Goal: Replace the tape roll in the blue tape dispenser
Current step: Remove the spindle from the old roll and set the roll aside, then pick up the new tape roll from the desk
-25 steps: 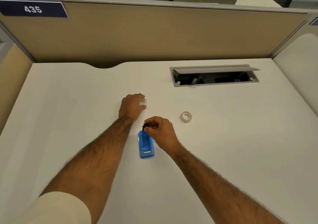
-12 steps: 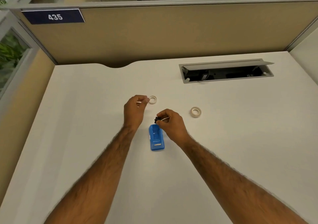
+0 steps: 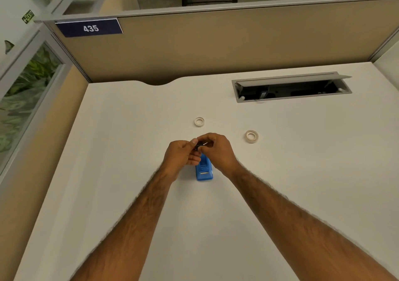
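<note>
Since half a second ago the left hand (image 3: 181, 156) has left the tape ring it was touching and come in to meet the right hand (image 3: 216, 151) just above the far end of the blue tape dispenser (image 3: 204, 170). Both hands now pinch a small black part (image 3: 199, 145) between their fingertips; most of it is hidden by the fingers, so its shape is hard to make out, and a thin pale strip beside it is too small to identify. The dispenser lies flat on the desk (image 3: 280, 183), its far end covered by the hands.

Two tape rings lie flat beyond the hands: one (image 3: 199, 122) straight ahead, the other (image 3: 252, 136) off to the right, well apart from each other.

The desk is plain white, with an open cable hatch (image 3: 291, 88) near its far right. A tan partition (image 3: 216, 43) carrying a blue sign reading 435 (image 3: 90, 28) closes off the back; a glass panel (image 3: 26, 90) with greenery behind it stands at the left.
</note>
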Tool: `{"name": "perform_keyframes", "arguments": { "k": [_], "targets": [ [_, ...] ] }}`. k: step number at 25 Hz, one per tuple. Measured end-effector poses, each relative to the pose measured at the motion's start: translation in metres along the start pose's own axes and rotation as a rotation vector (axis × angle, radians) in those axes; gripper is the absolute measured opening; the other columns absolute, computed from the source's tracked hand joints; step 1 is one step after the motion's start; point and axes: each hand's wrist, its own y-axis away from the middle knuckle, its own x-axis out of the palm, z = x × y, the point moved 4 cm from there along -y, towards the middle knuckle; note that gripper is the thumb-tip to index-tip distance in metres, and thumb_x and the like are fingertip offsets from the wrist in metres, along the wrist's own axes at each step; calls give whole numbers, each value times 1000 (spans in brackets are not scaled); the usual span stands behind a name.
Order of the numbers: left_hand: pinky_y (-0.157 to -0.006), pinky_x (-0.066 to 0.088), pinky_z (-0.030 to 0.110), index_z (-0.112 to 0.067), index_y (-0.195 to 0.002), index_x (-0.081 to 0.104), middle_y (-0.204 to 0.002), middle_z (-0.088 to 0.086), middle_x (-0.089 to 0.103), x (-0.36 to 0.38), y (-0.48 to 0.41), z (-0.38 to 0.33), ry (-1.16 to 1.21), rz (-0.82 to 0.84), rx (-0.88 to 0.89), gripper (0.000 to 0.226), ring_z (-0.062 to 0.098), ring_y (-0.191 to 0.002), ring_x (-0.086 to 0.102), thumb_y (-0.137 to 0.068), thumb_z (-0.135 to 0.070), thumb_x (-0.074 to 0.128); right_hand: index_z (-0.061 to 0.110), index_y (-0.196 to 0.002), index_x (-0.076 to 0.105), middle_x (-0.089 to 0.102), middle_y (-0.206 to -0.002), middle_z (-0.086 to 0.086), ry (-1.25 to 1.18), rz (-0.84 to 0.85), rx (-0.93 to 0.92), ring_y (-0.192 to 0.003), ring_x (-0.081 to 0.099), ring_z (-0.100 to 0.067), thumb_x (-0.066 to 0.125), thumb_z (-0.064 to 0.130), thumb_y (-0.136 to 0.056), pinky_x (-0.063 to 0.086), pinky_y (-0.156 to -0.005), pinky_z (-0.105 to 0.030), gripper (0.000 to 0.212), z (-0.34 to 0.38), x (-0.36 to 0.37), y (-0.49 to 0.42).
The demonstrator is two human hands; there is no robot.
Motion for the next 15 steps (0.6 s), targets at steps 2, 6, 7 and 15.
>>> {"name": "perform_keyframes", "arguments": {
  "k": [2,6,7,15],
  "targets": [
    [-72,63,33,-7,-98,74,-85,11,78,-3,0,0,17,14,20,33,25,-77,76,-97,-37,61,9,-106,73,73,-101,-4,-39,20,12,-92,69,-19,66,1,-86,57,-83,-28,22,1,2,1],
    [-76,62,35,-8,-101,73,-89,9,78,-4,2,-4,66,34,72,23,24,-84,76,-96,-29,64,13,-109,72,72,-102,-2,-144,-1,61,-93,68,-17,66,17,-92,58,-81,-28,19,1,0,6],
    [-78,62,36,-8,-103,73,-91,10,78,-4,2,-4,82,34,75,21,24,-86,76,-96,-26,65,13,-112,71,72,-103,-2,-158,-7,86,-93,69,-17,63,20,-94,59,-80,-29,21,0,0,7],
    [-88,60,37,-4,-118,69,-105,13,77,-4,5,-1,219,90,4,26,26,-96,75,-96,-17,65,6,-115,69,72,-110,-8,-159,-3,106,-101,68,-22,61,10,-95,57,-92,-39,23,-1,-4,10]
  ]
}}
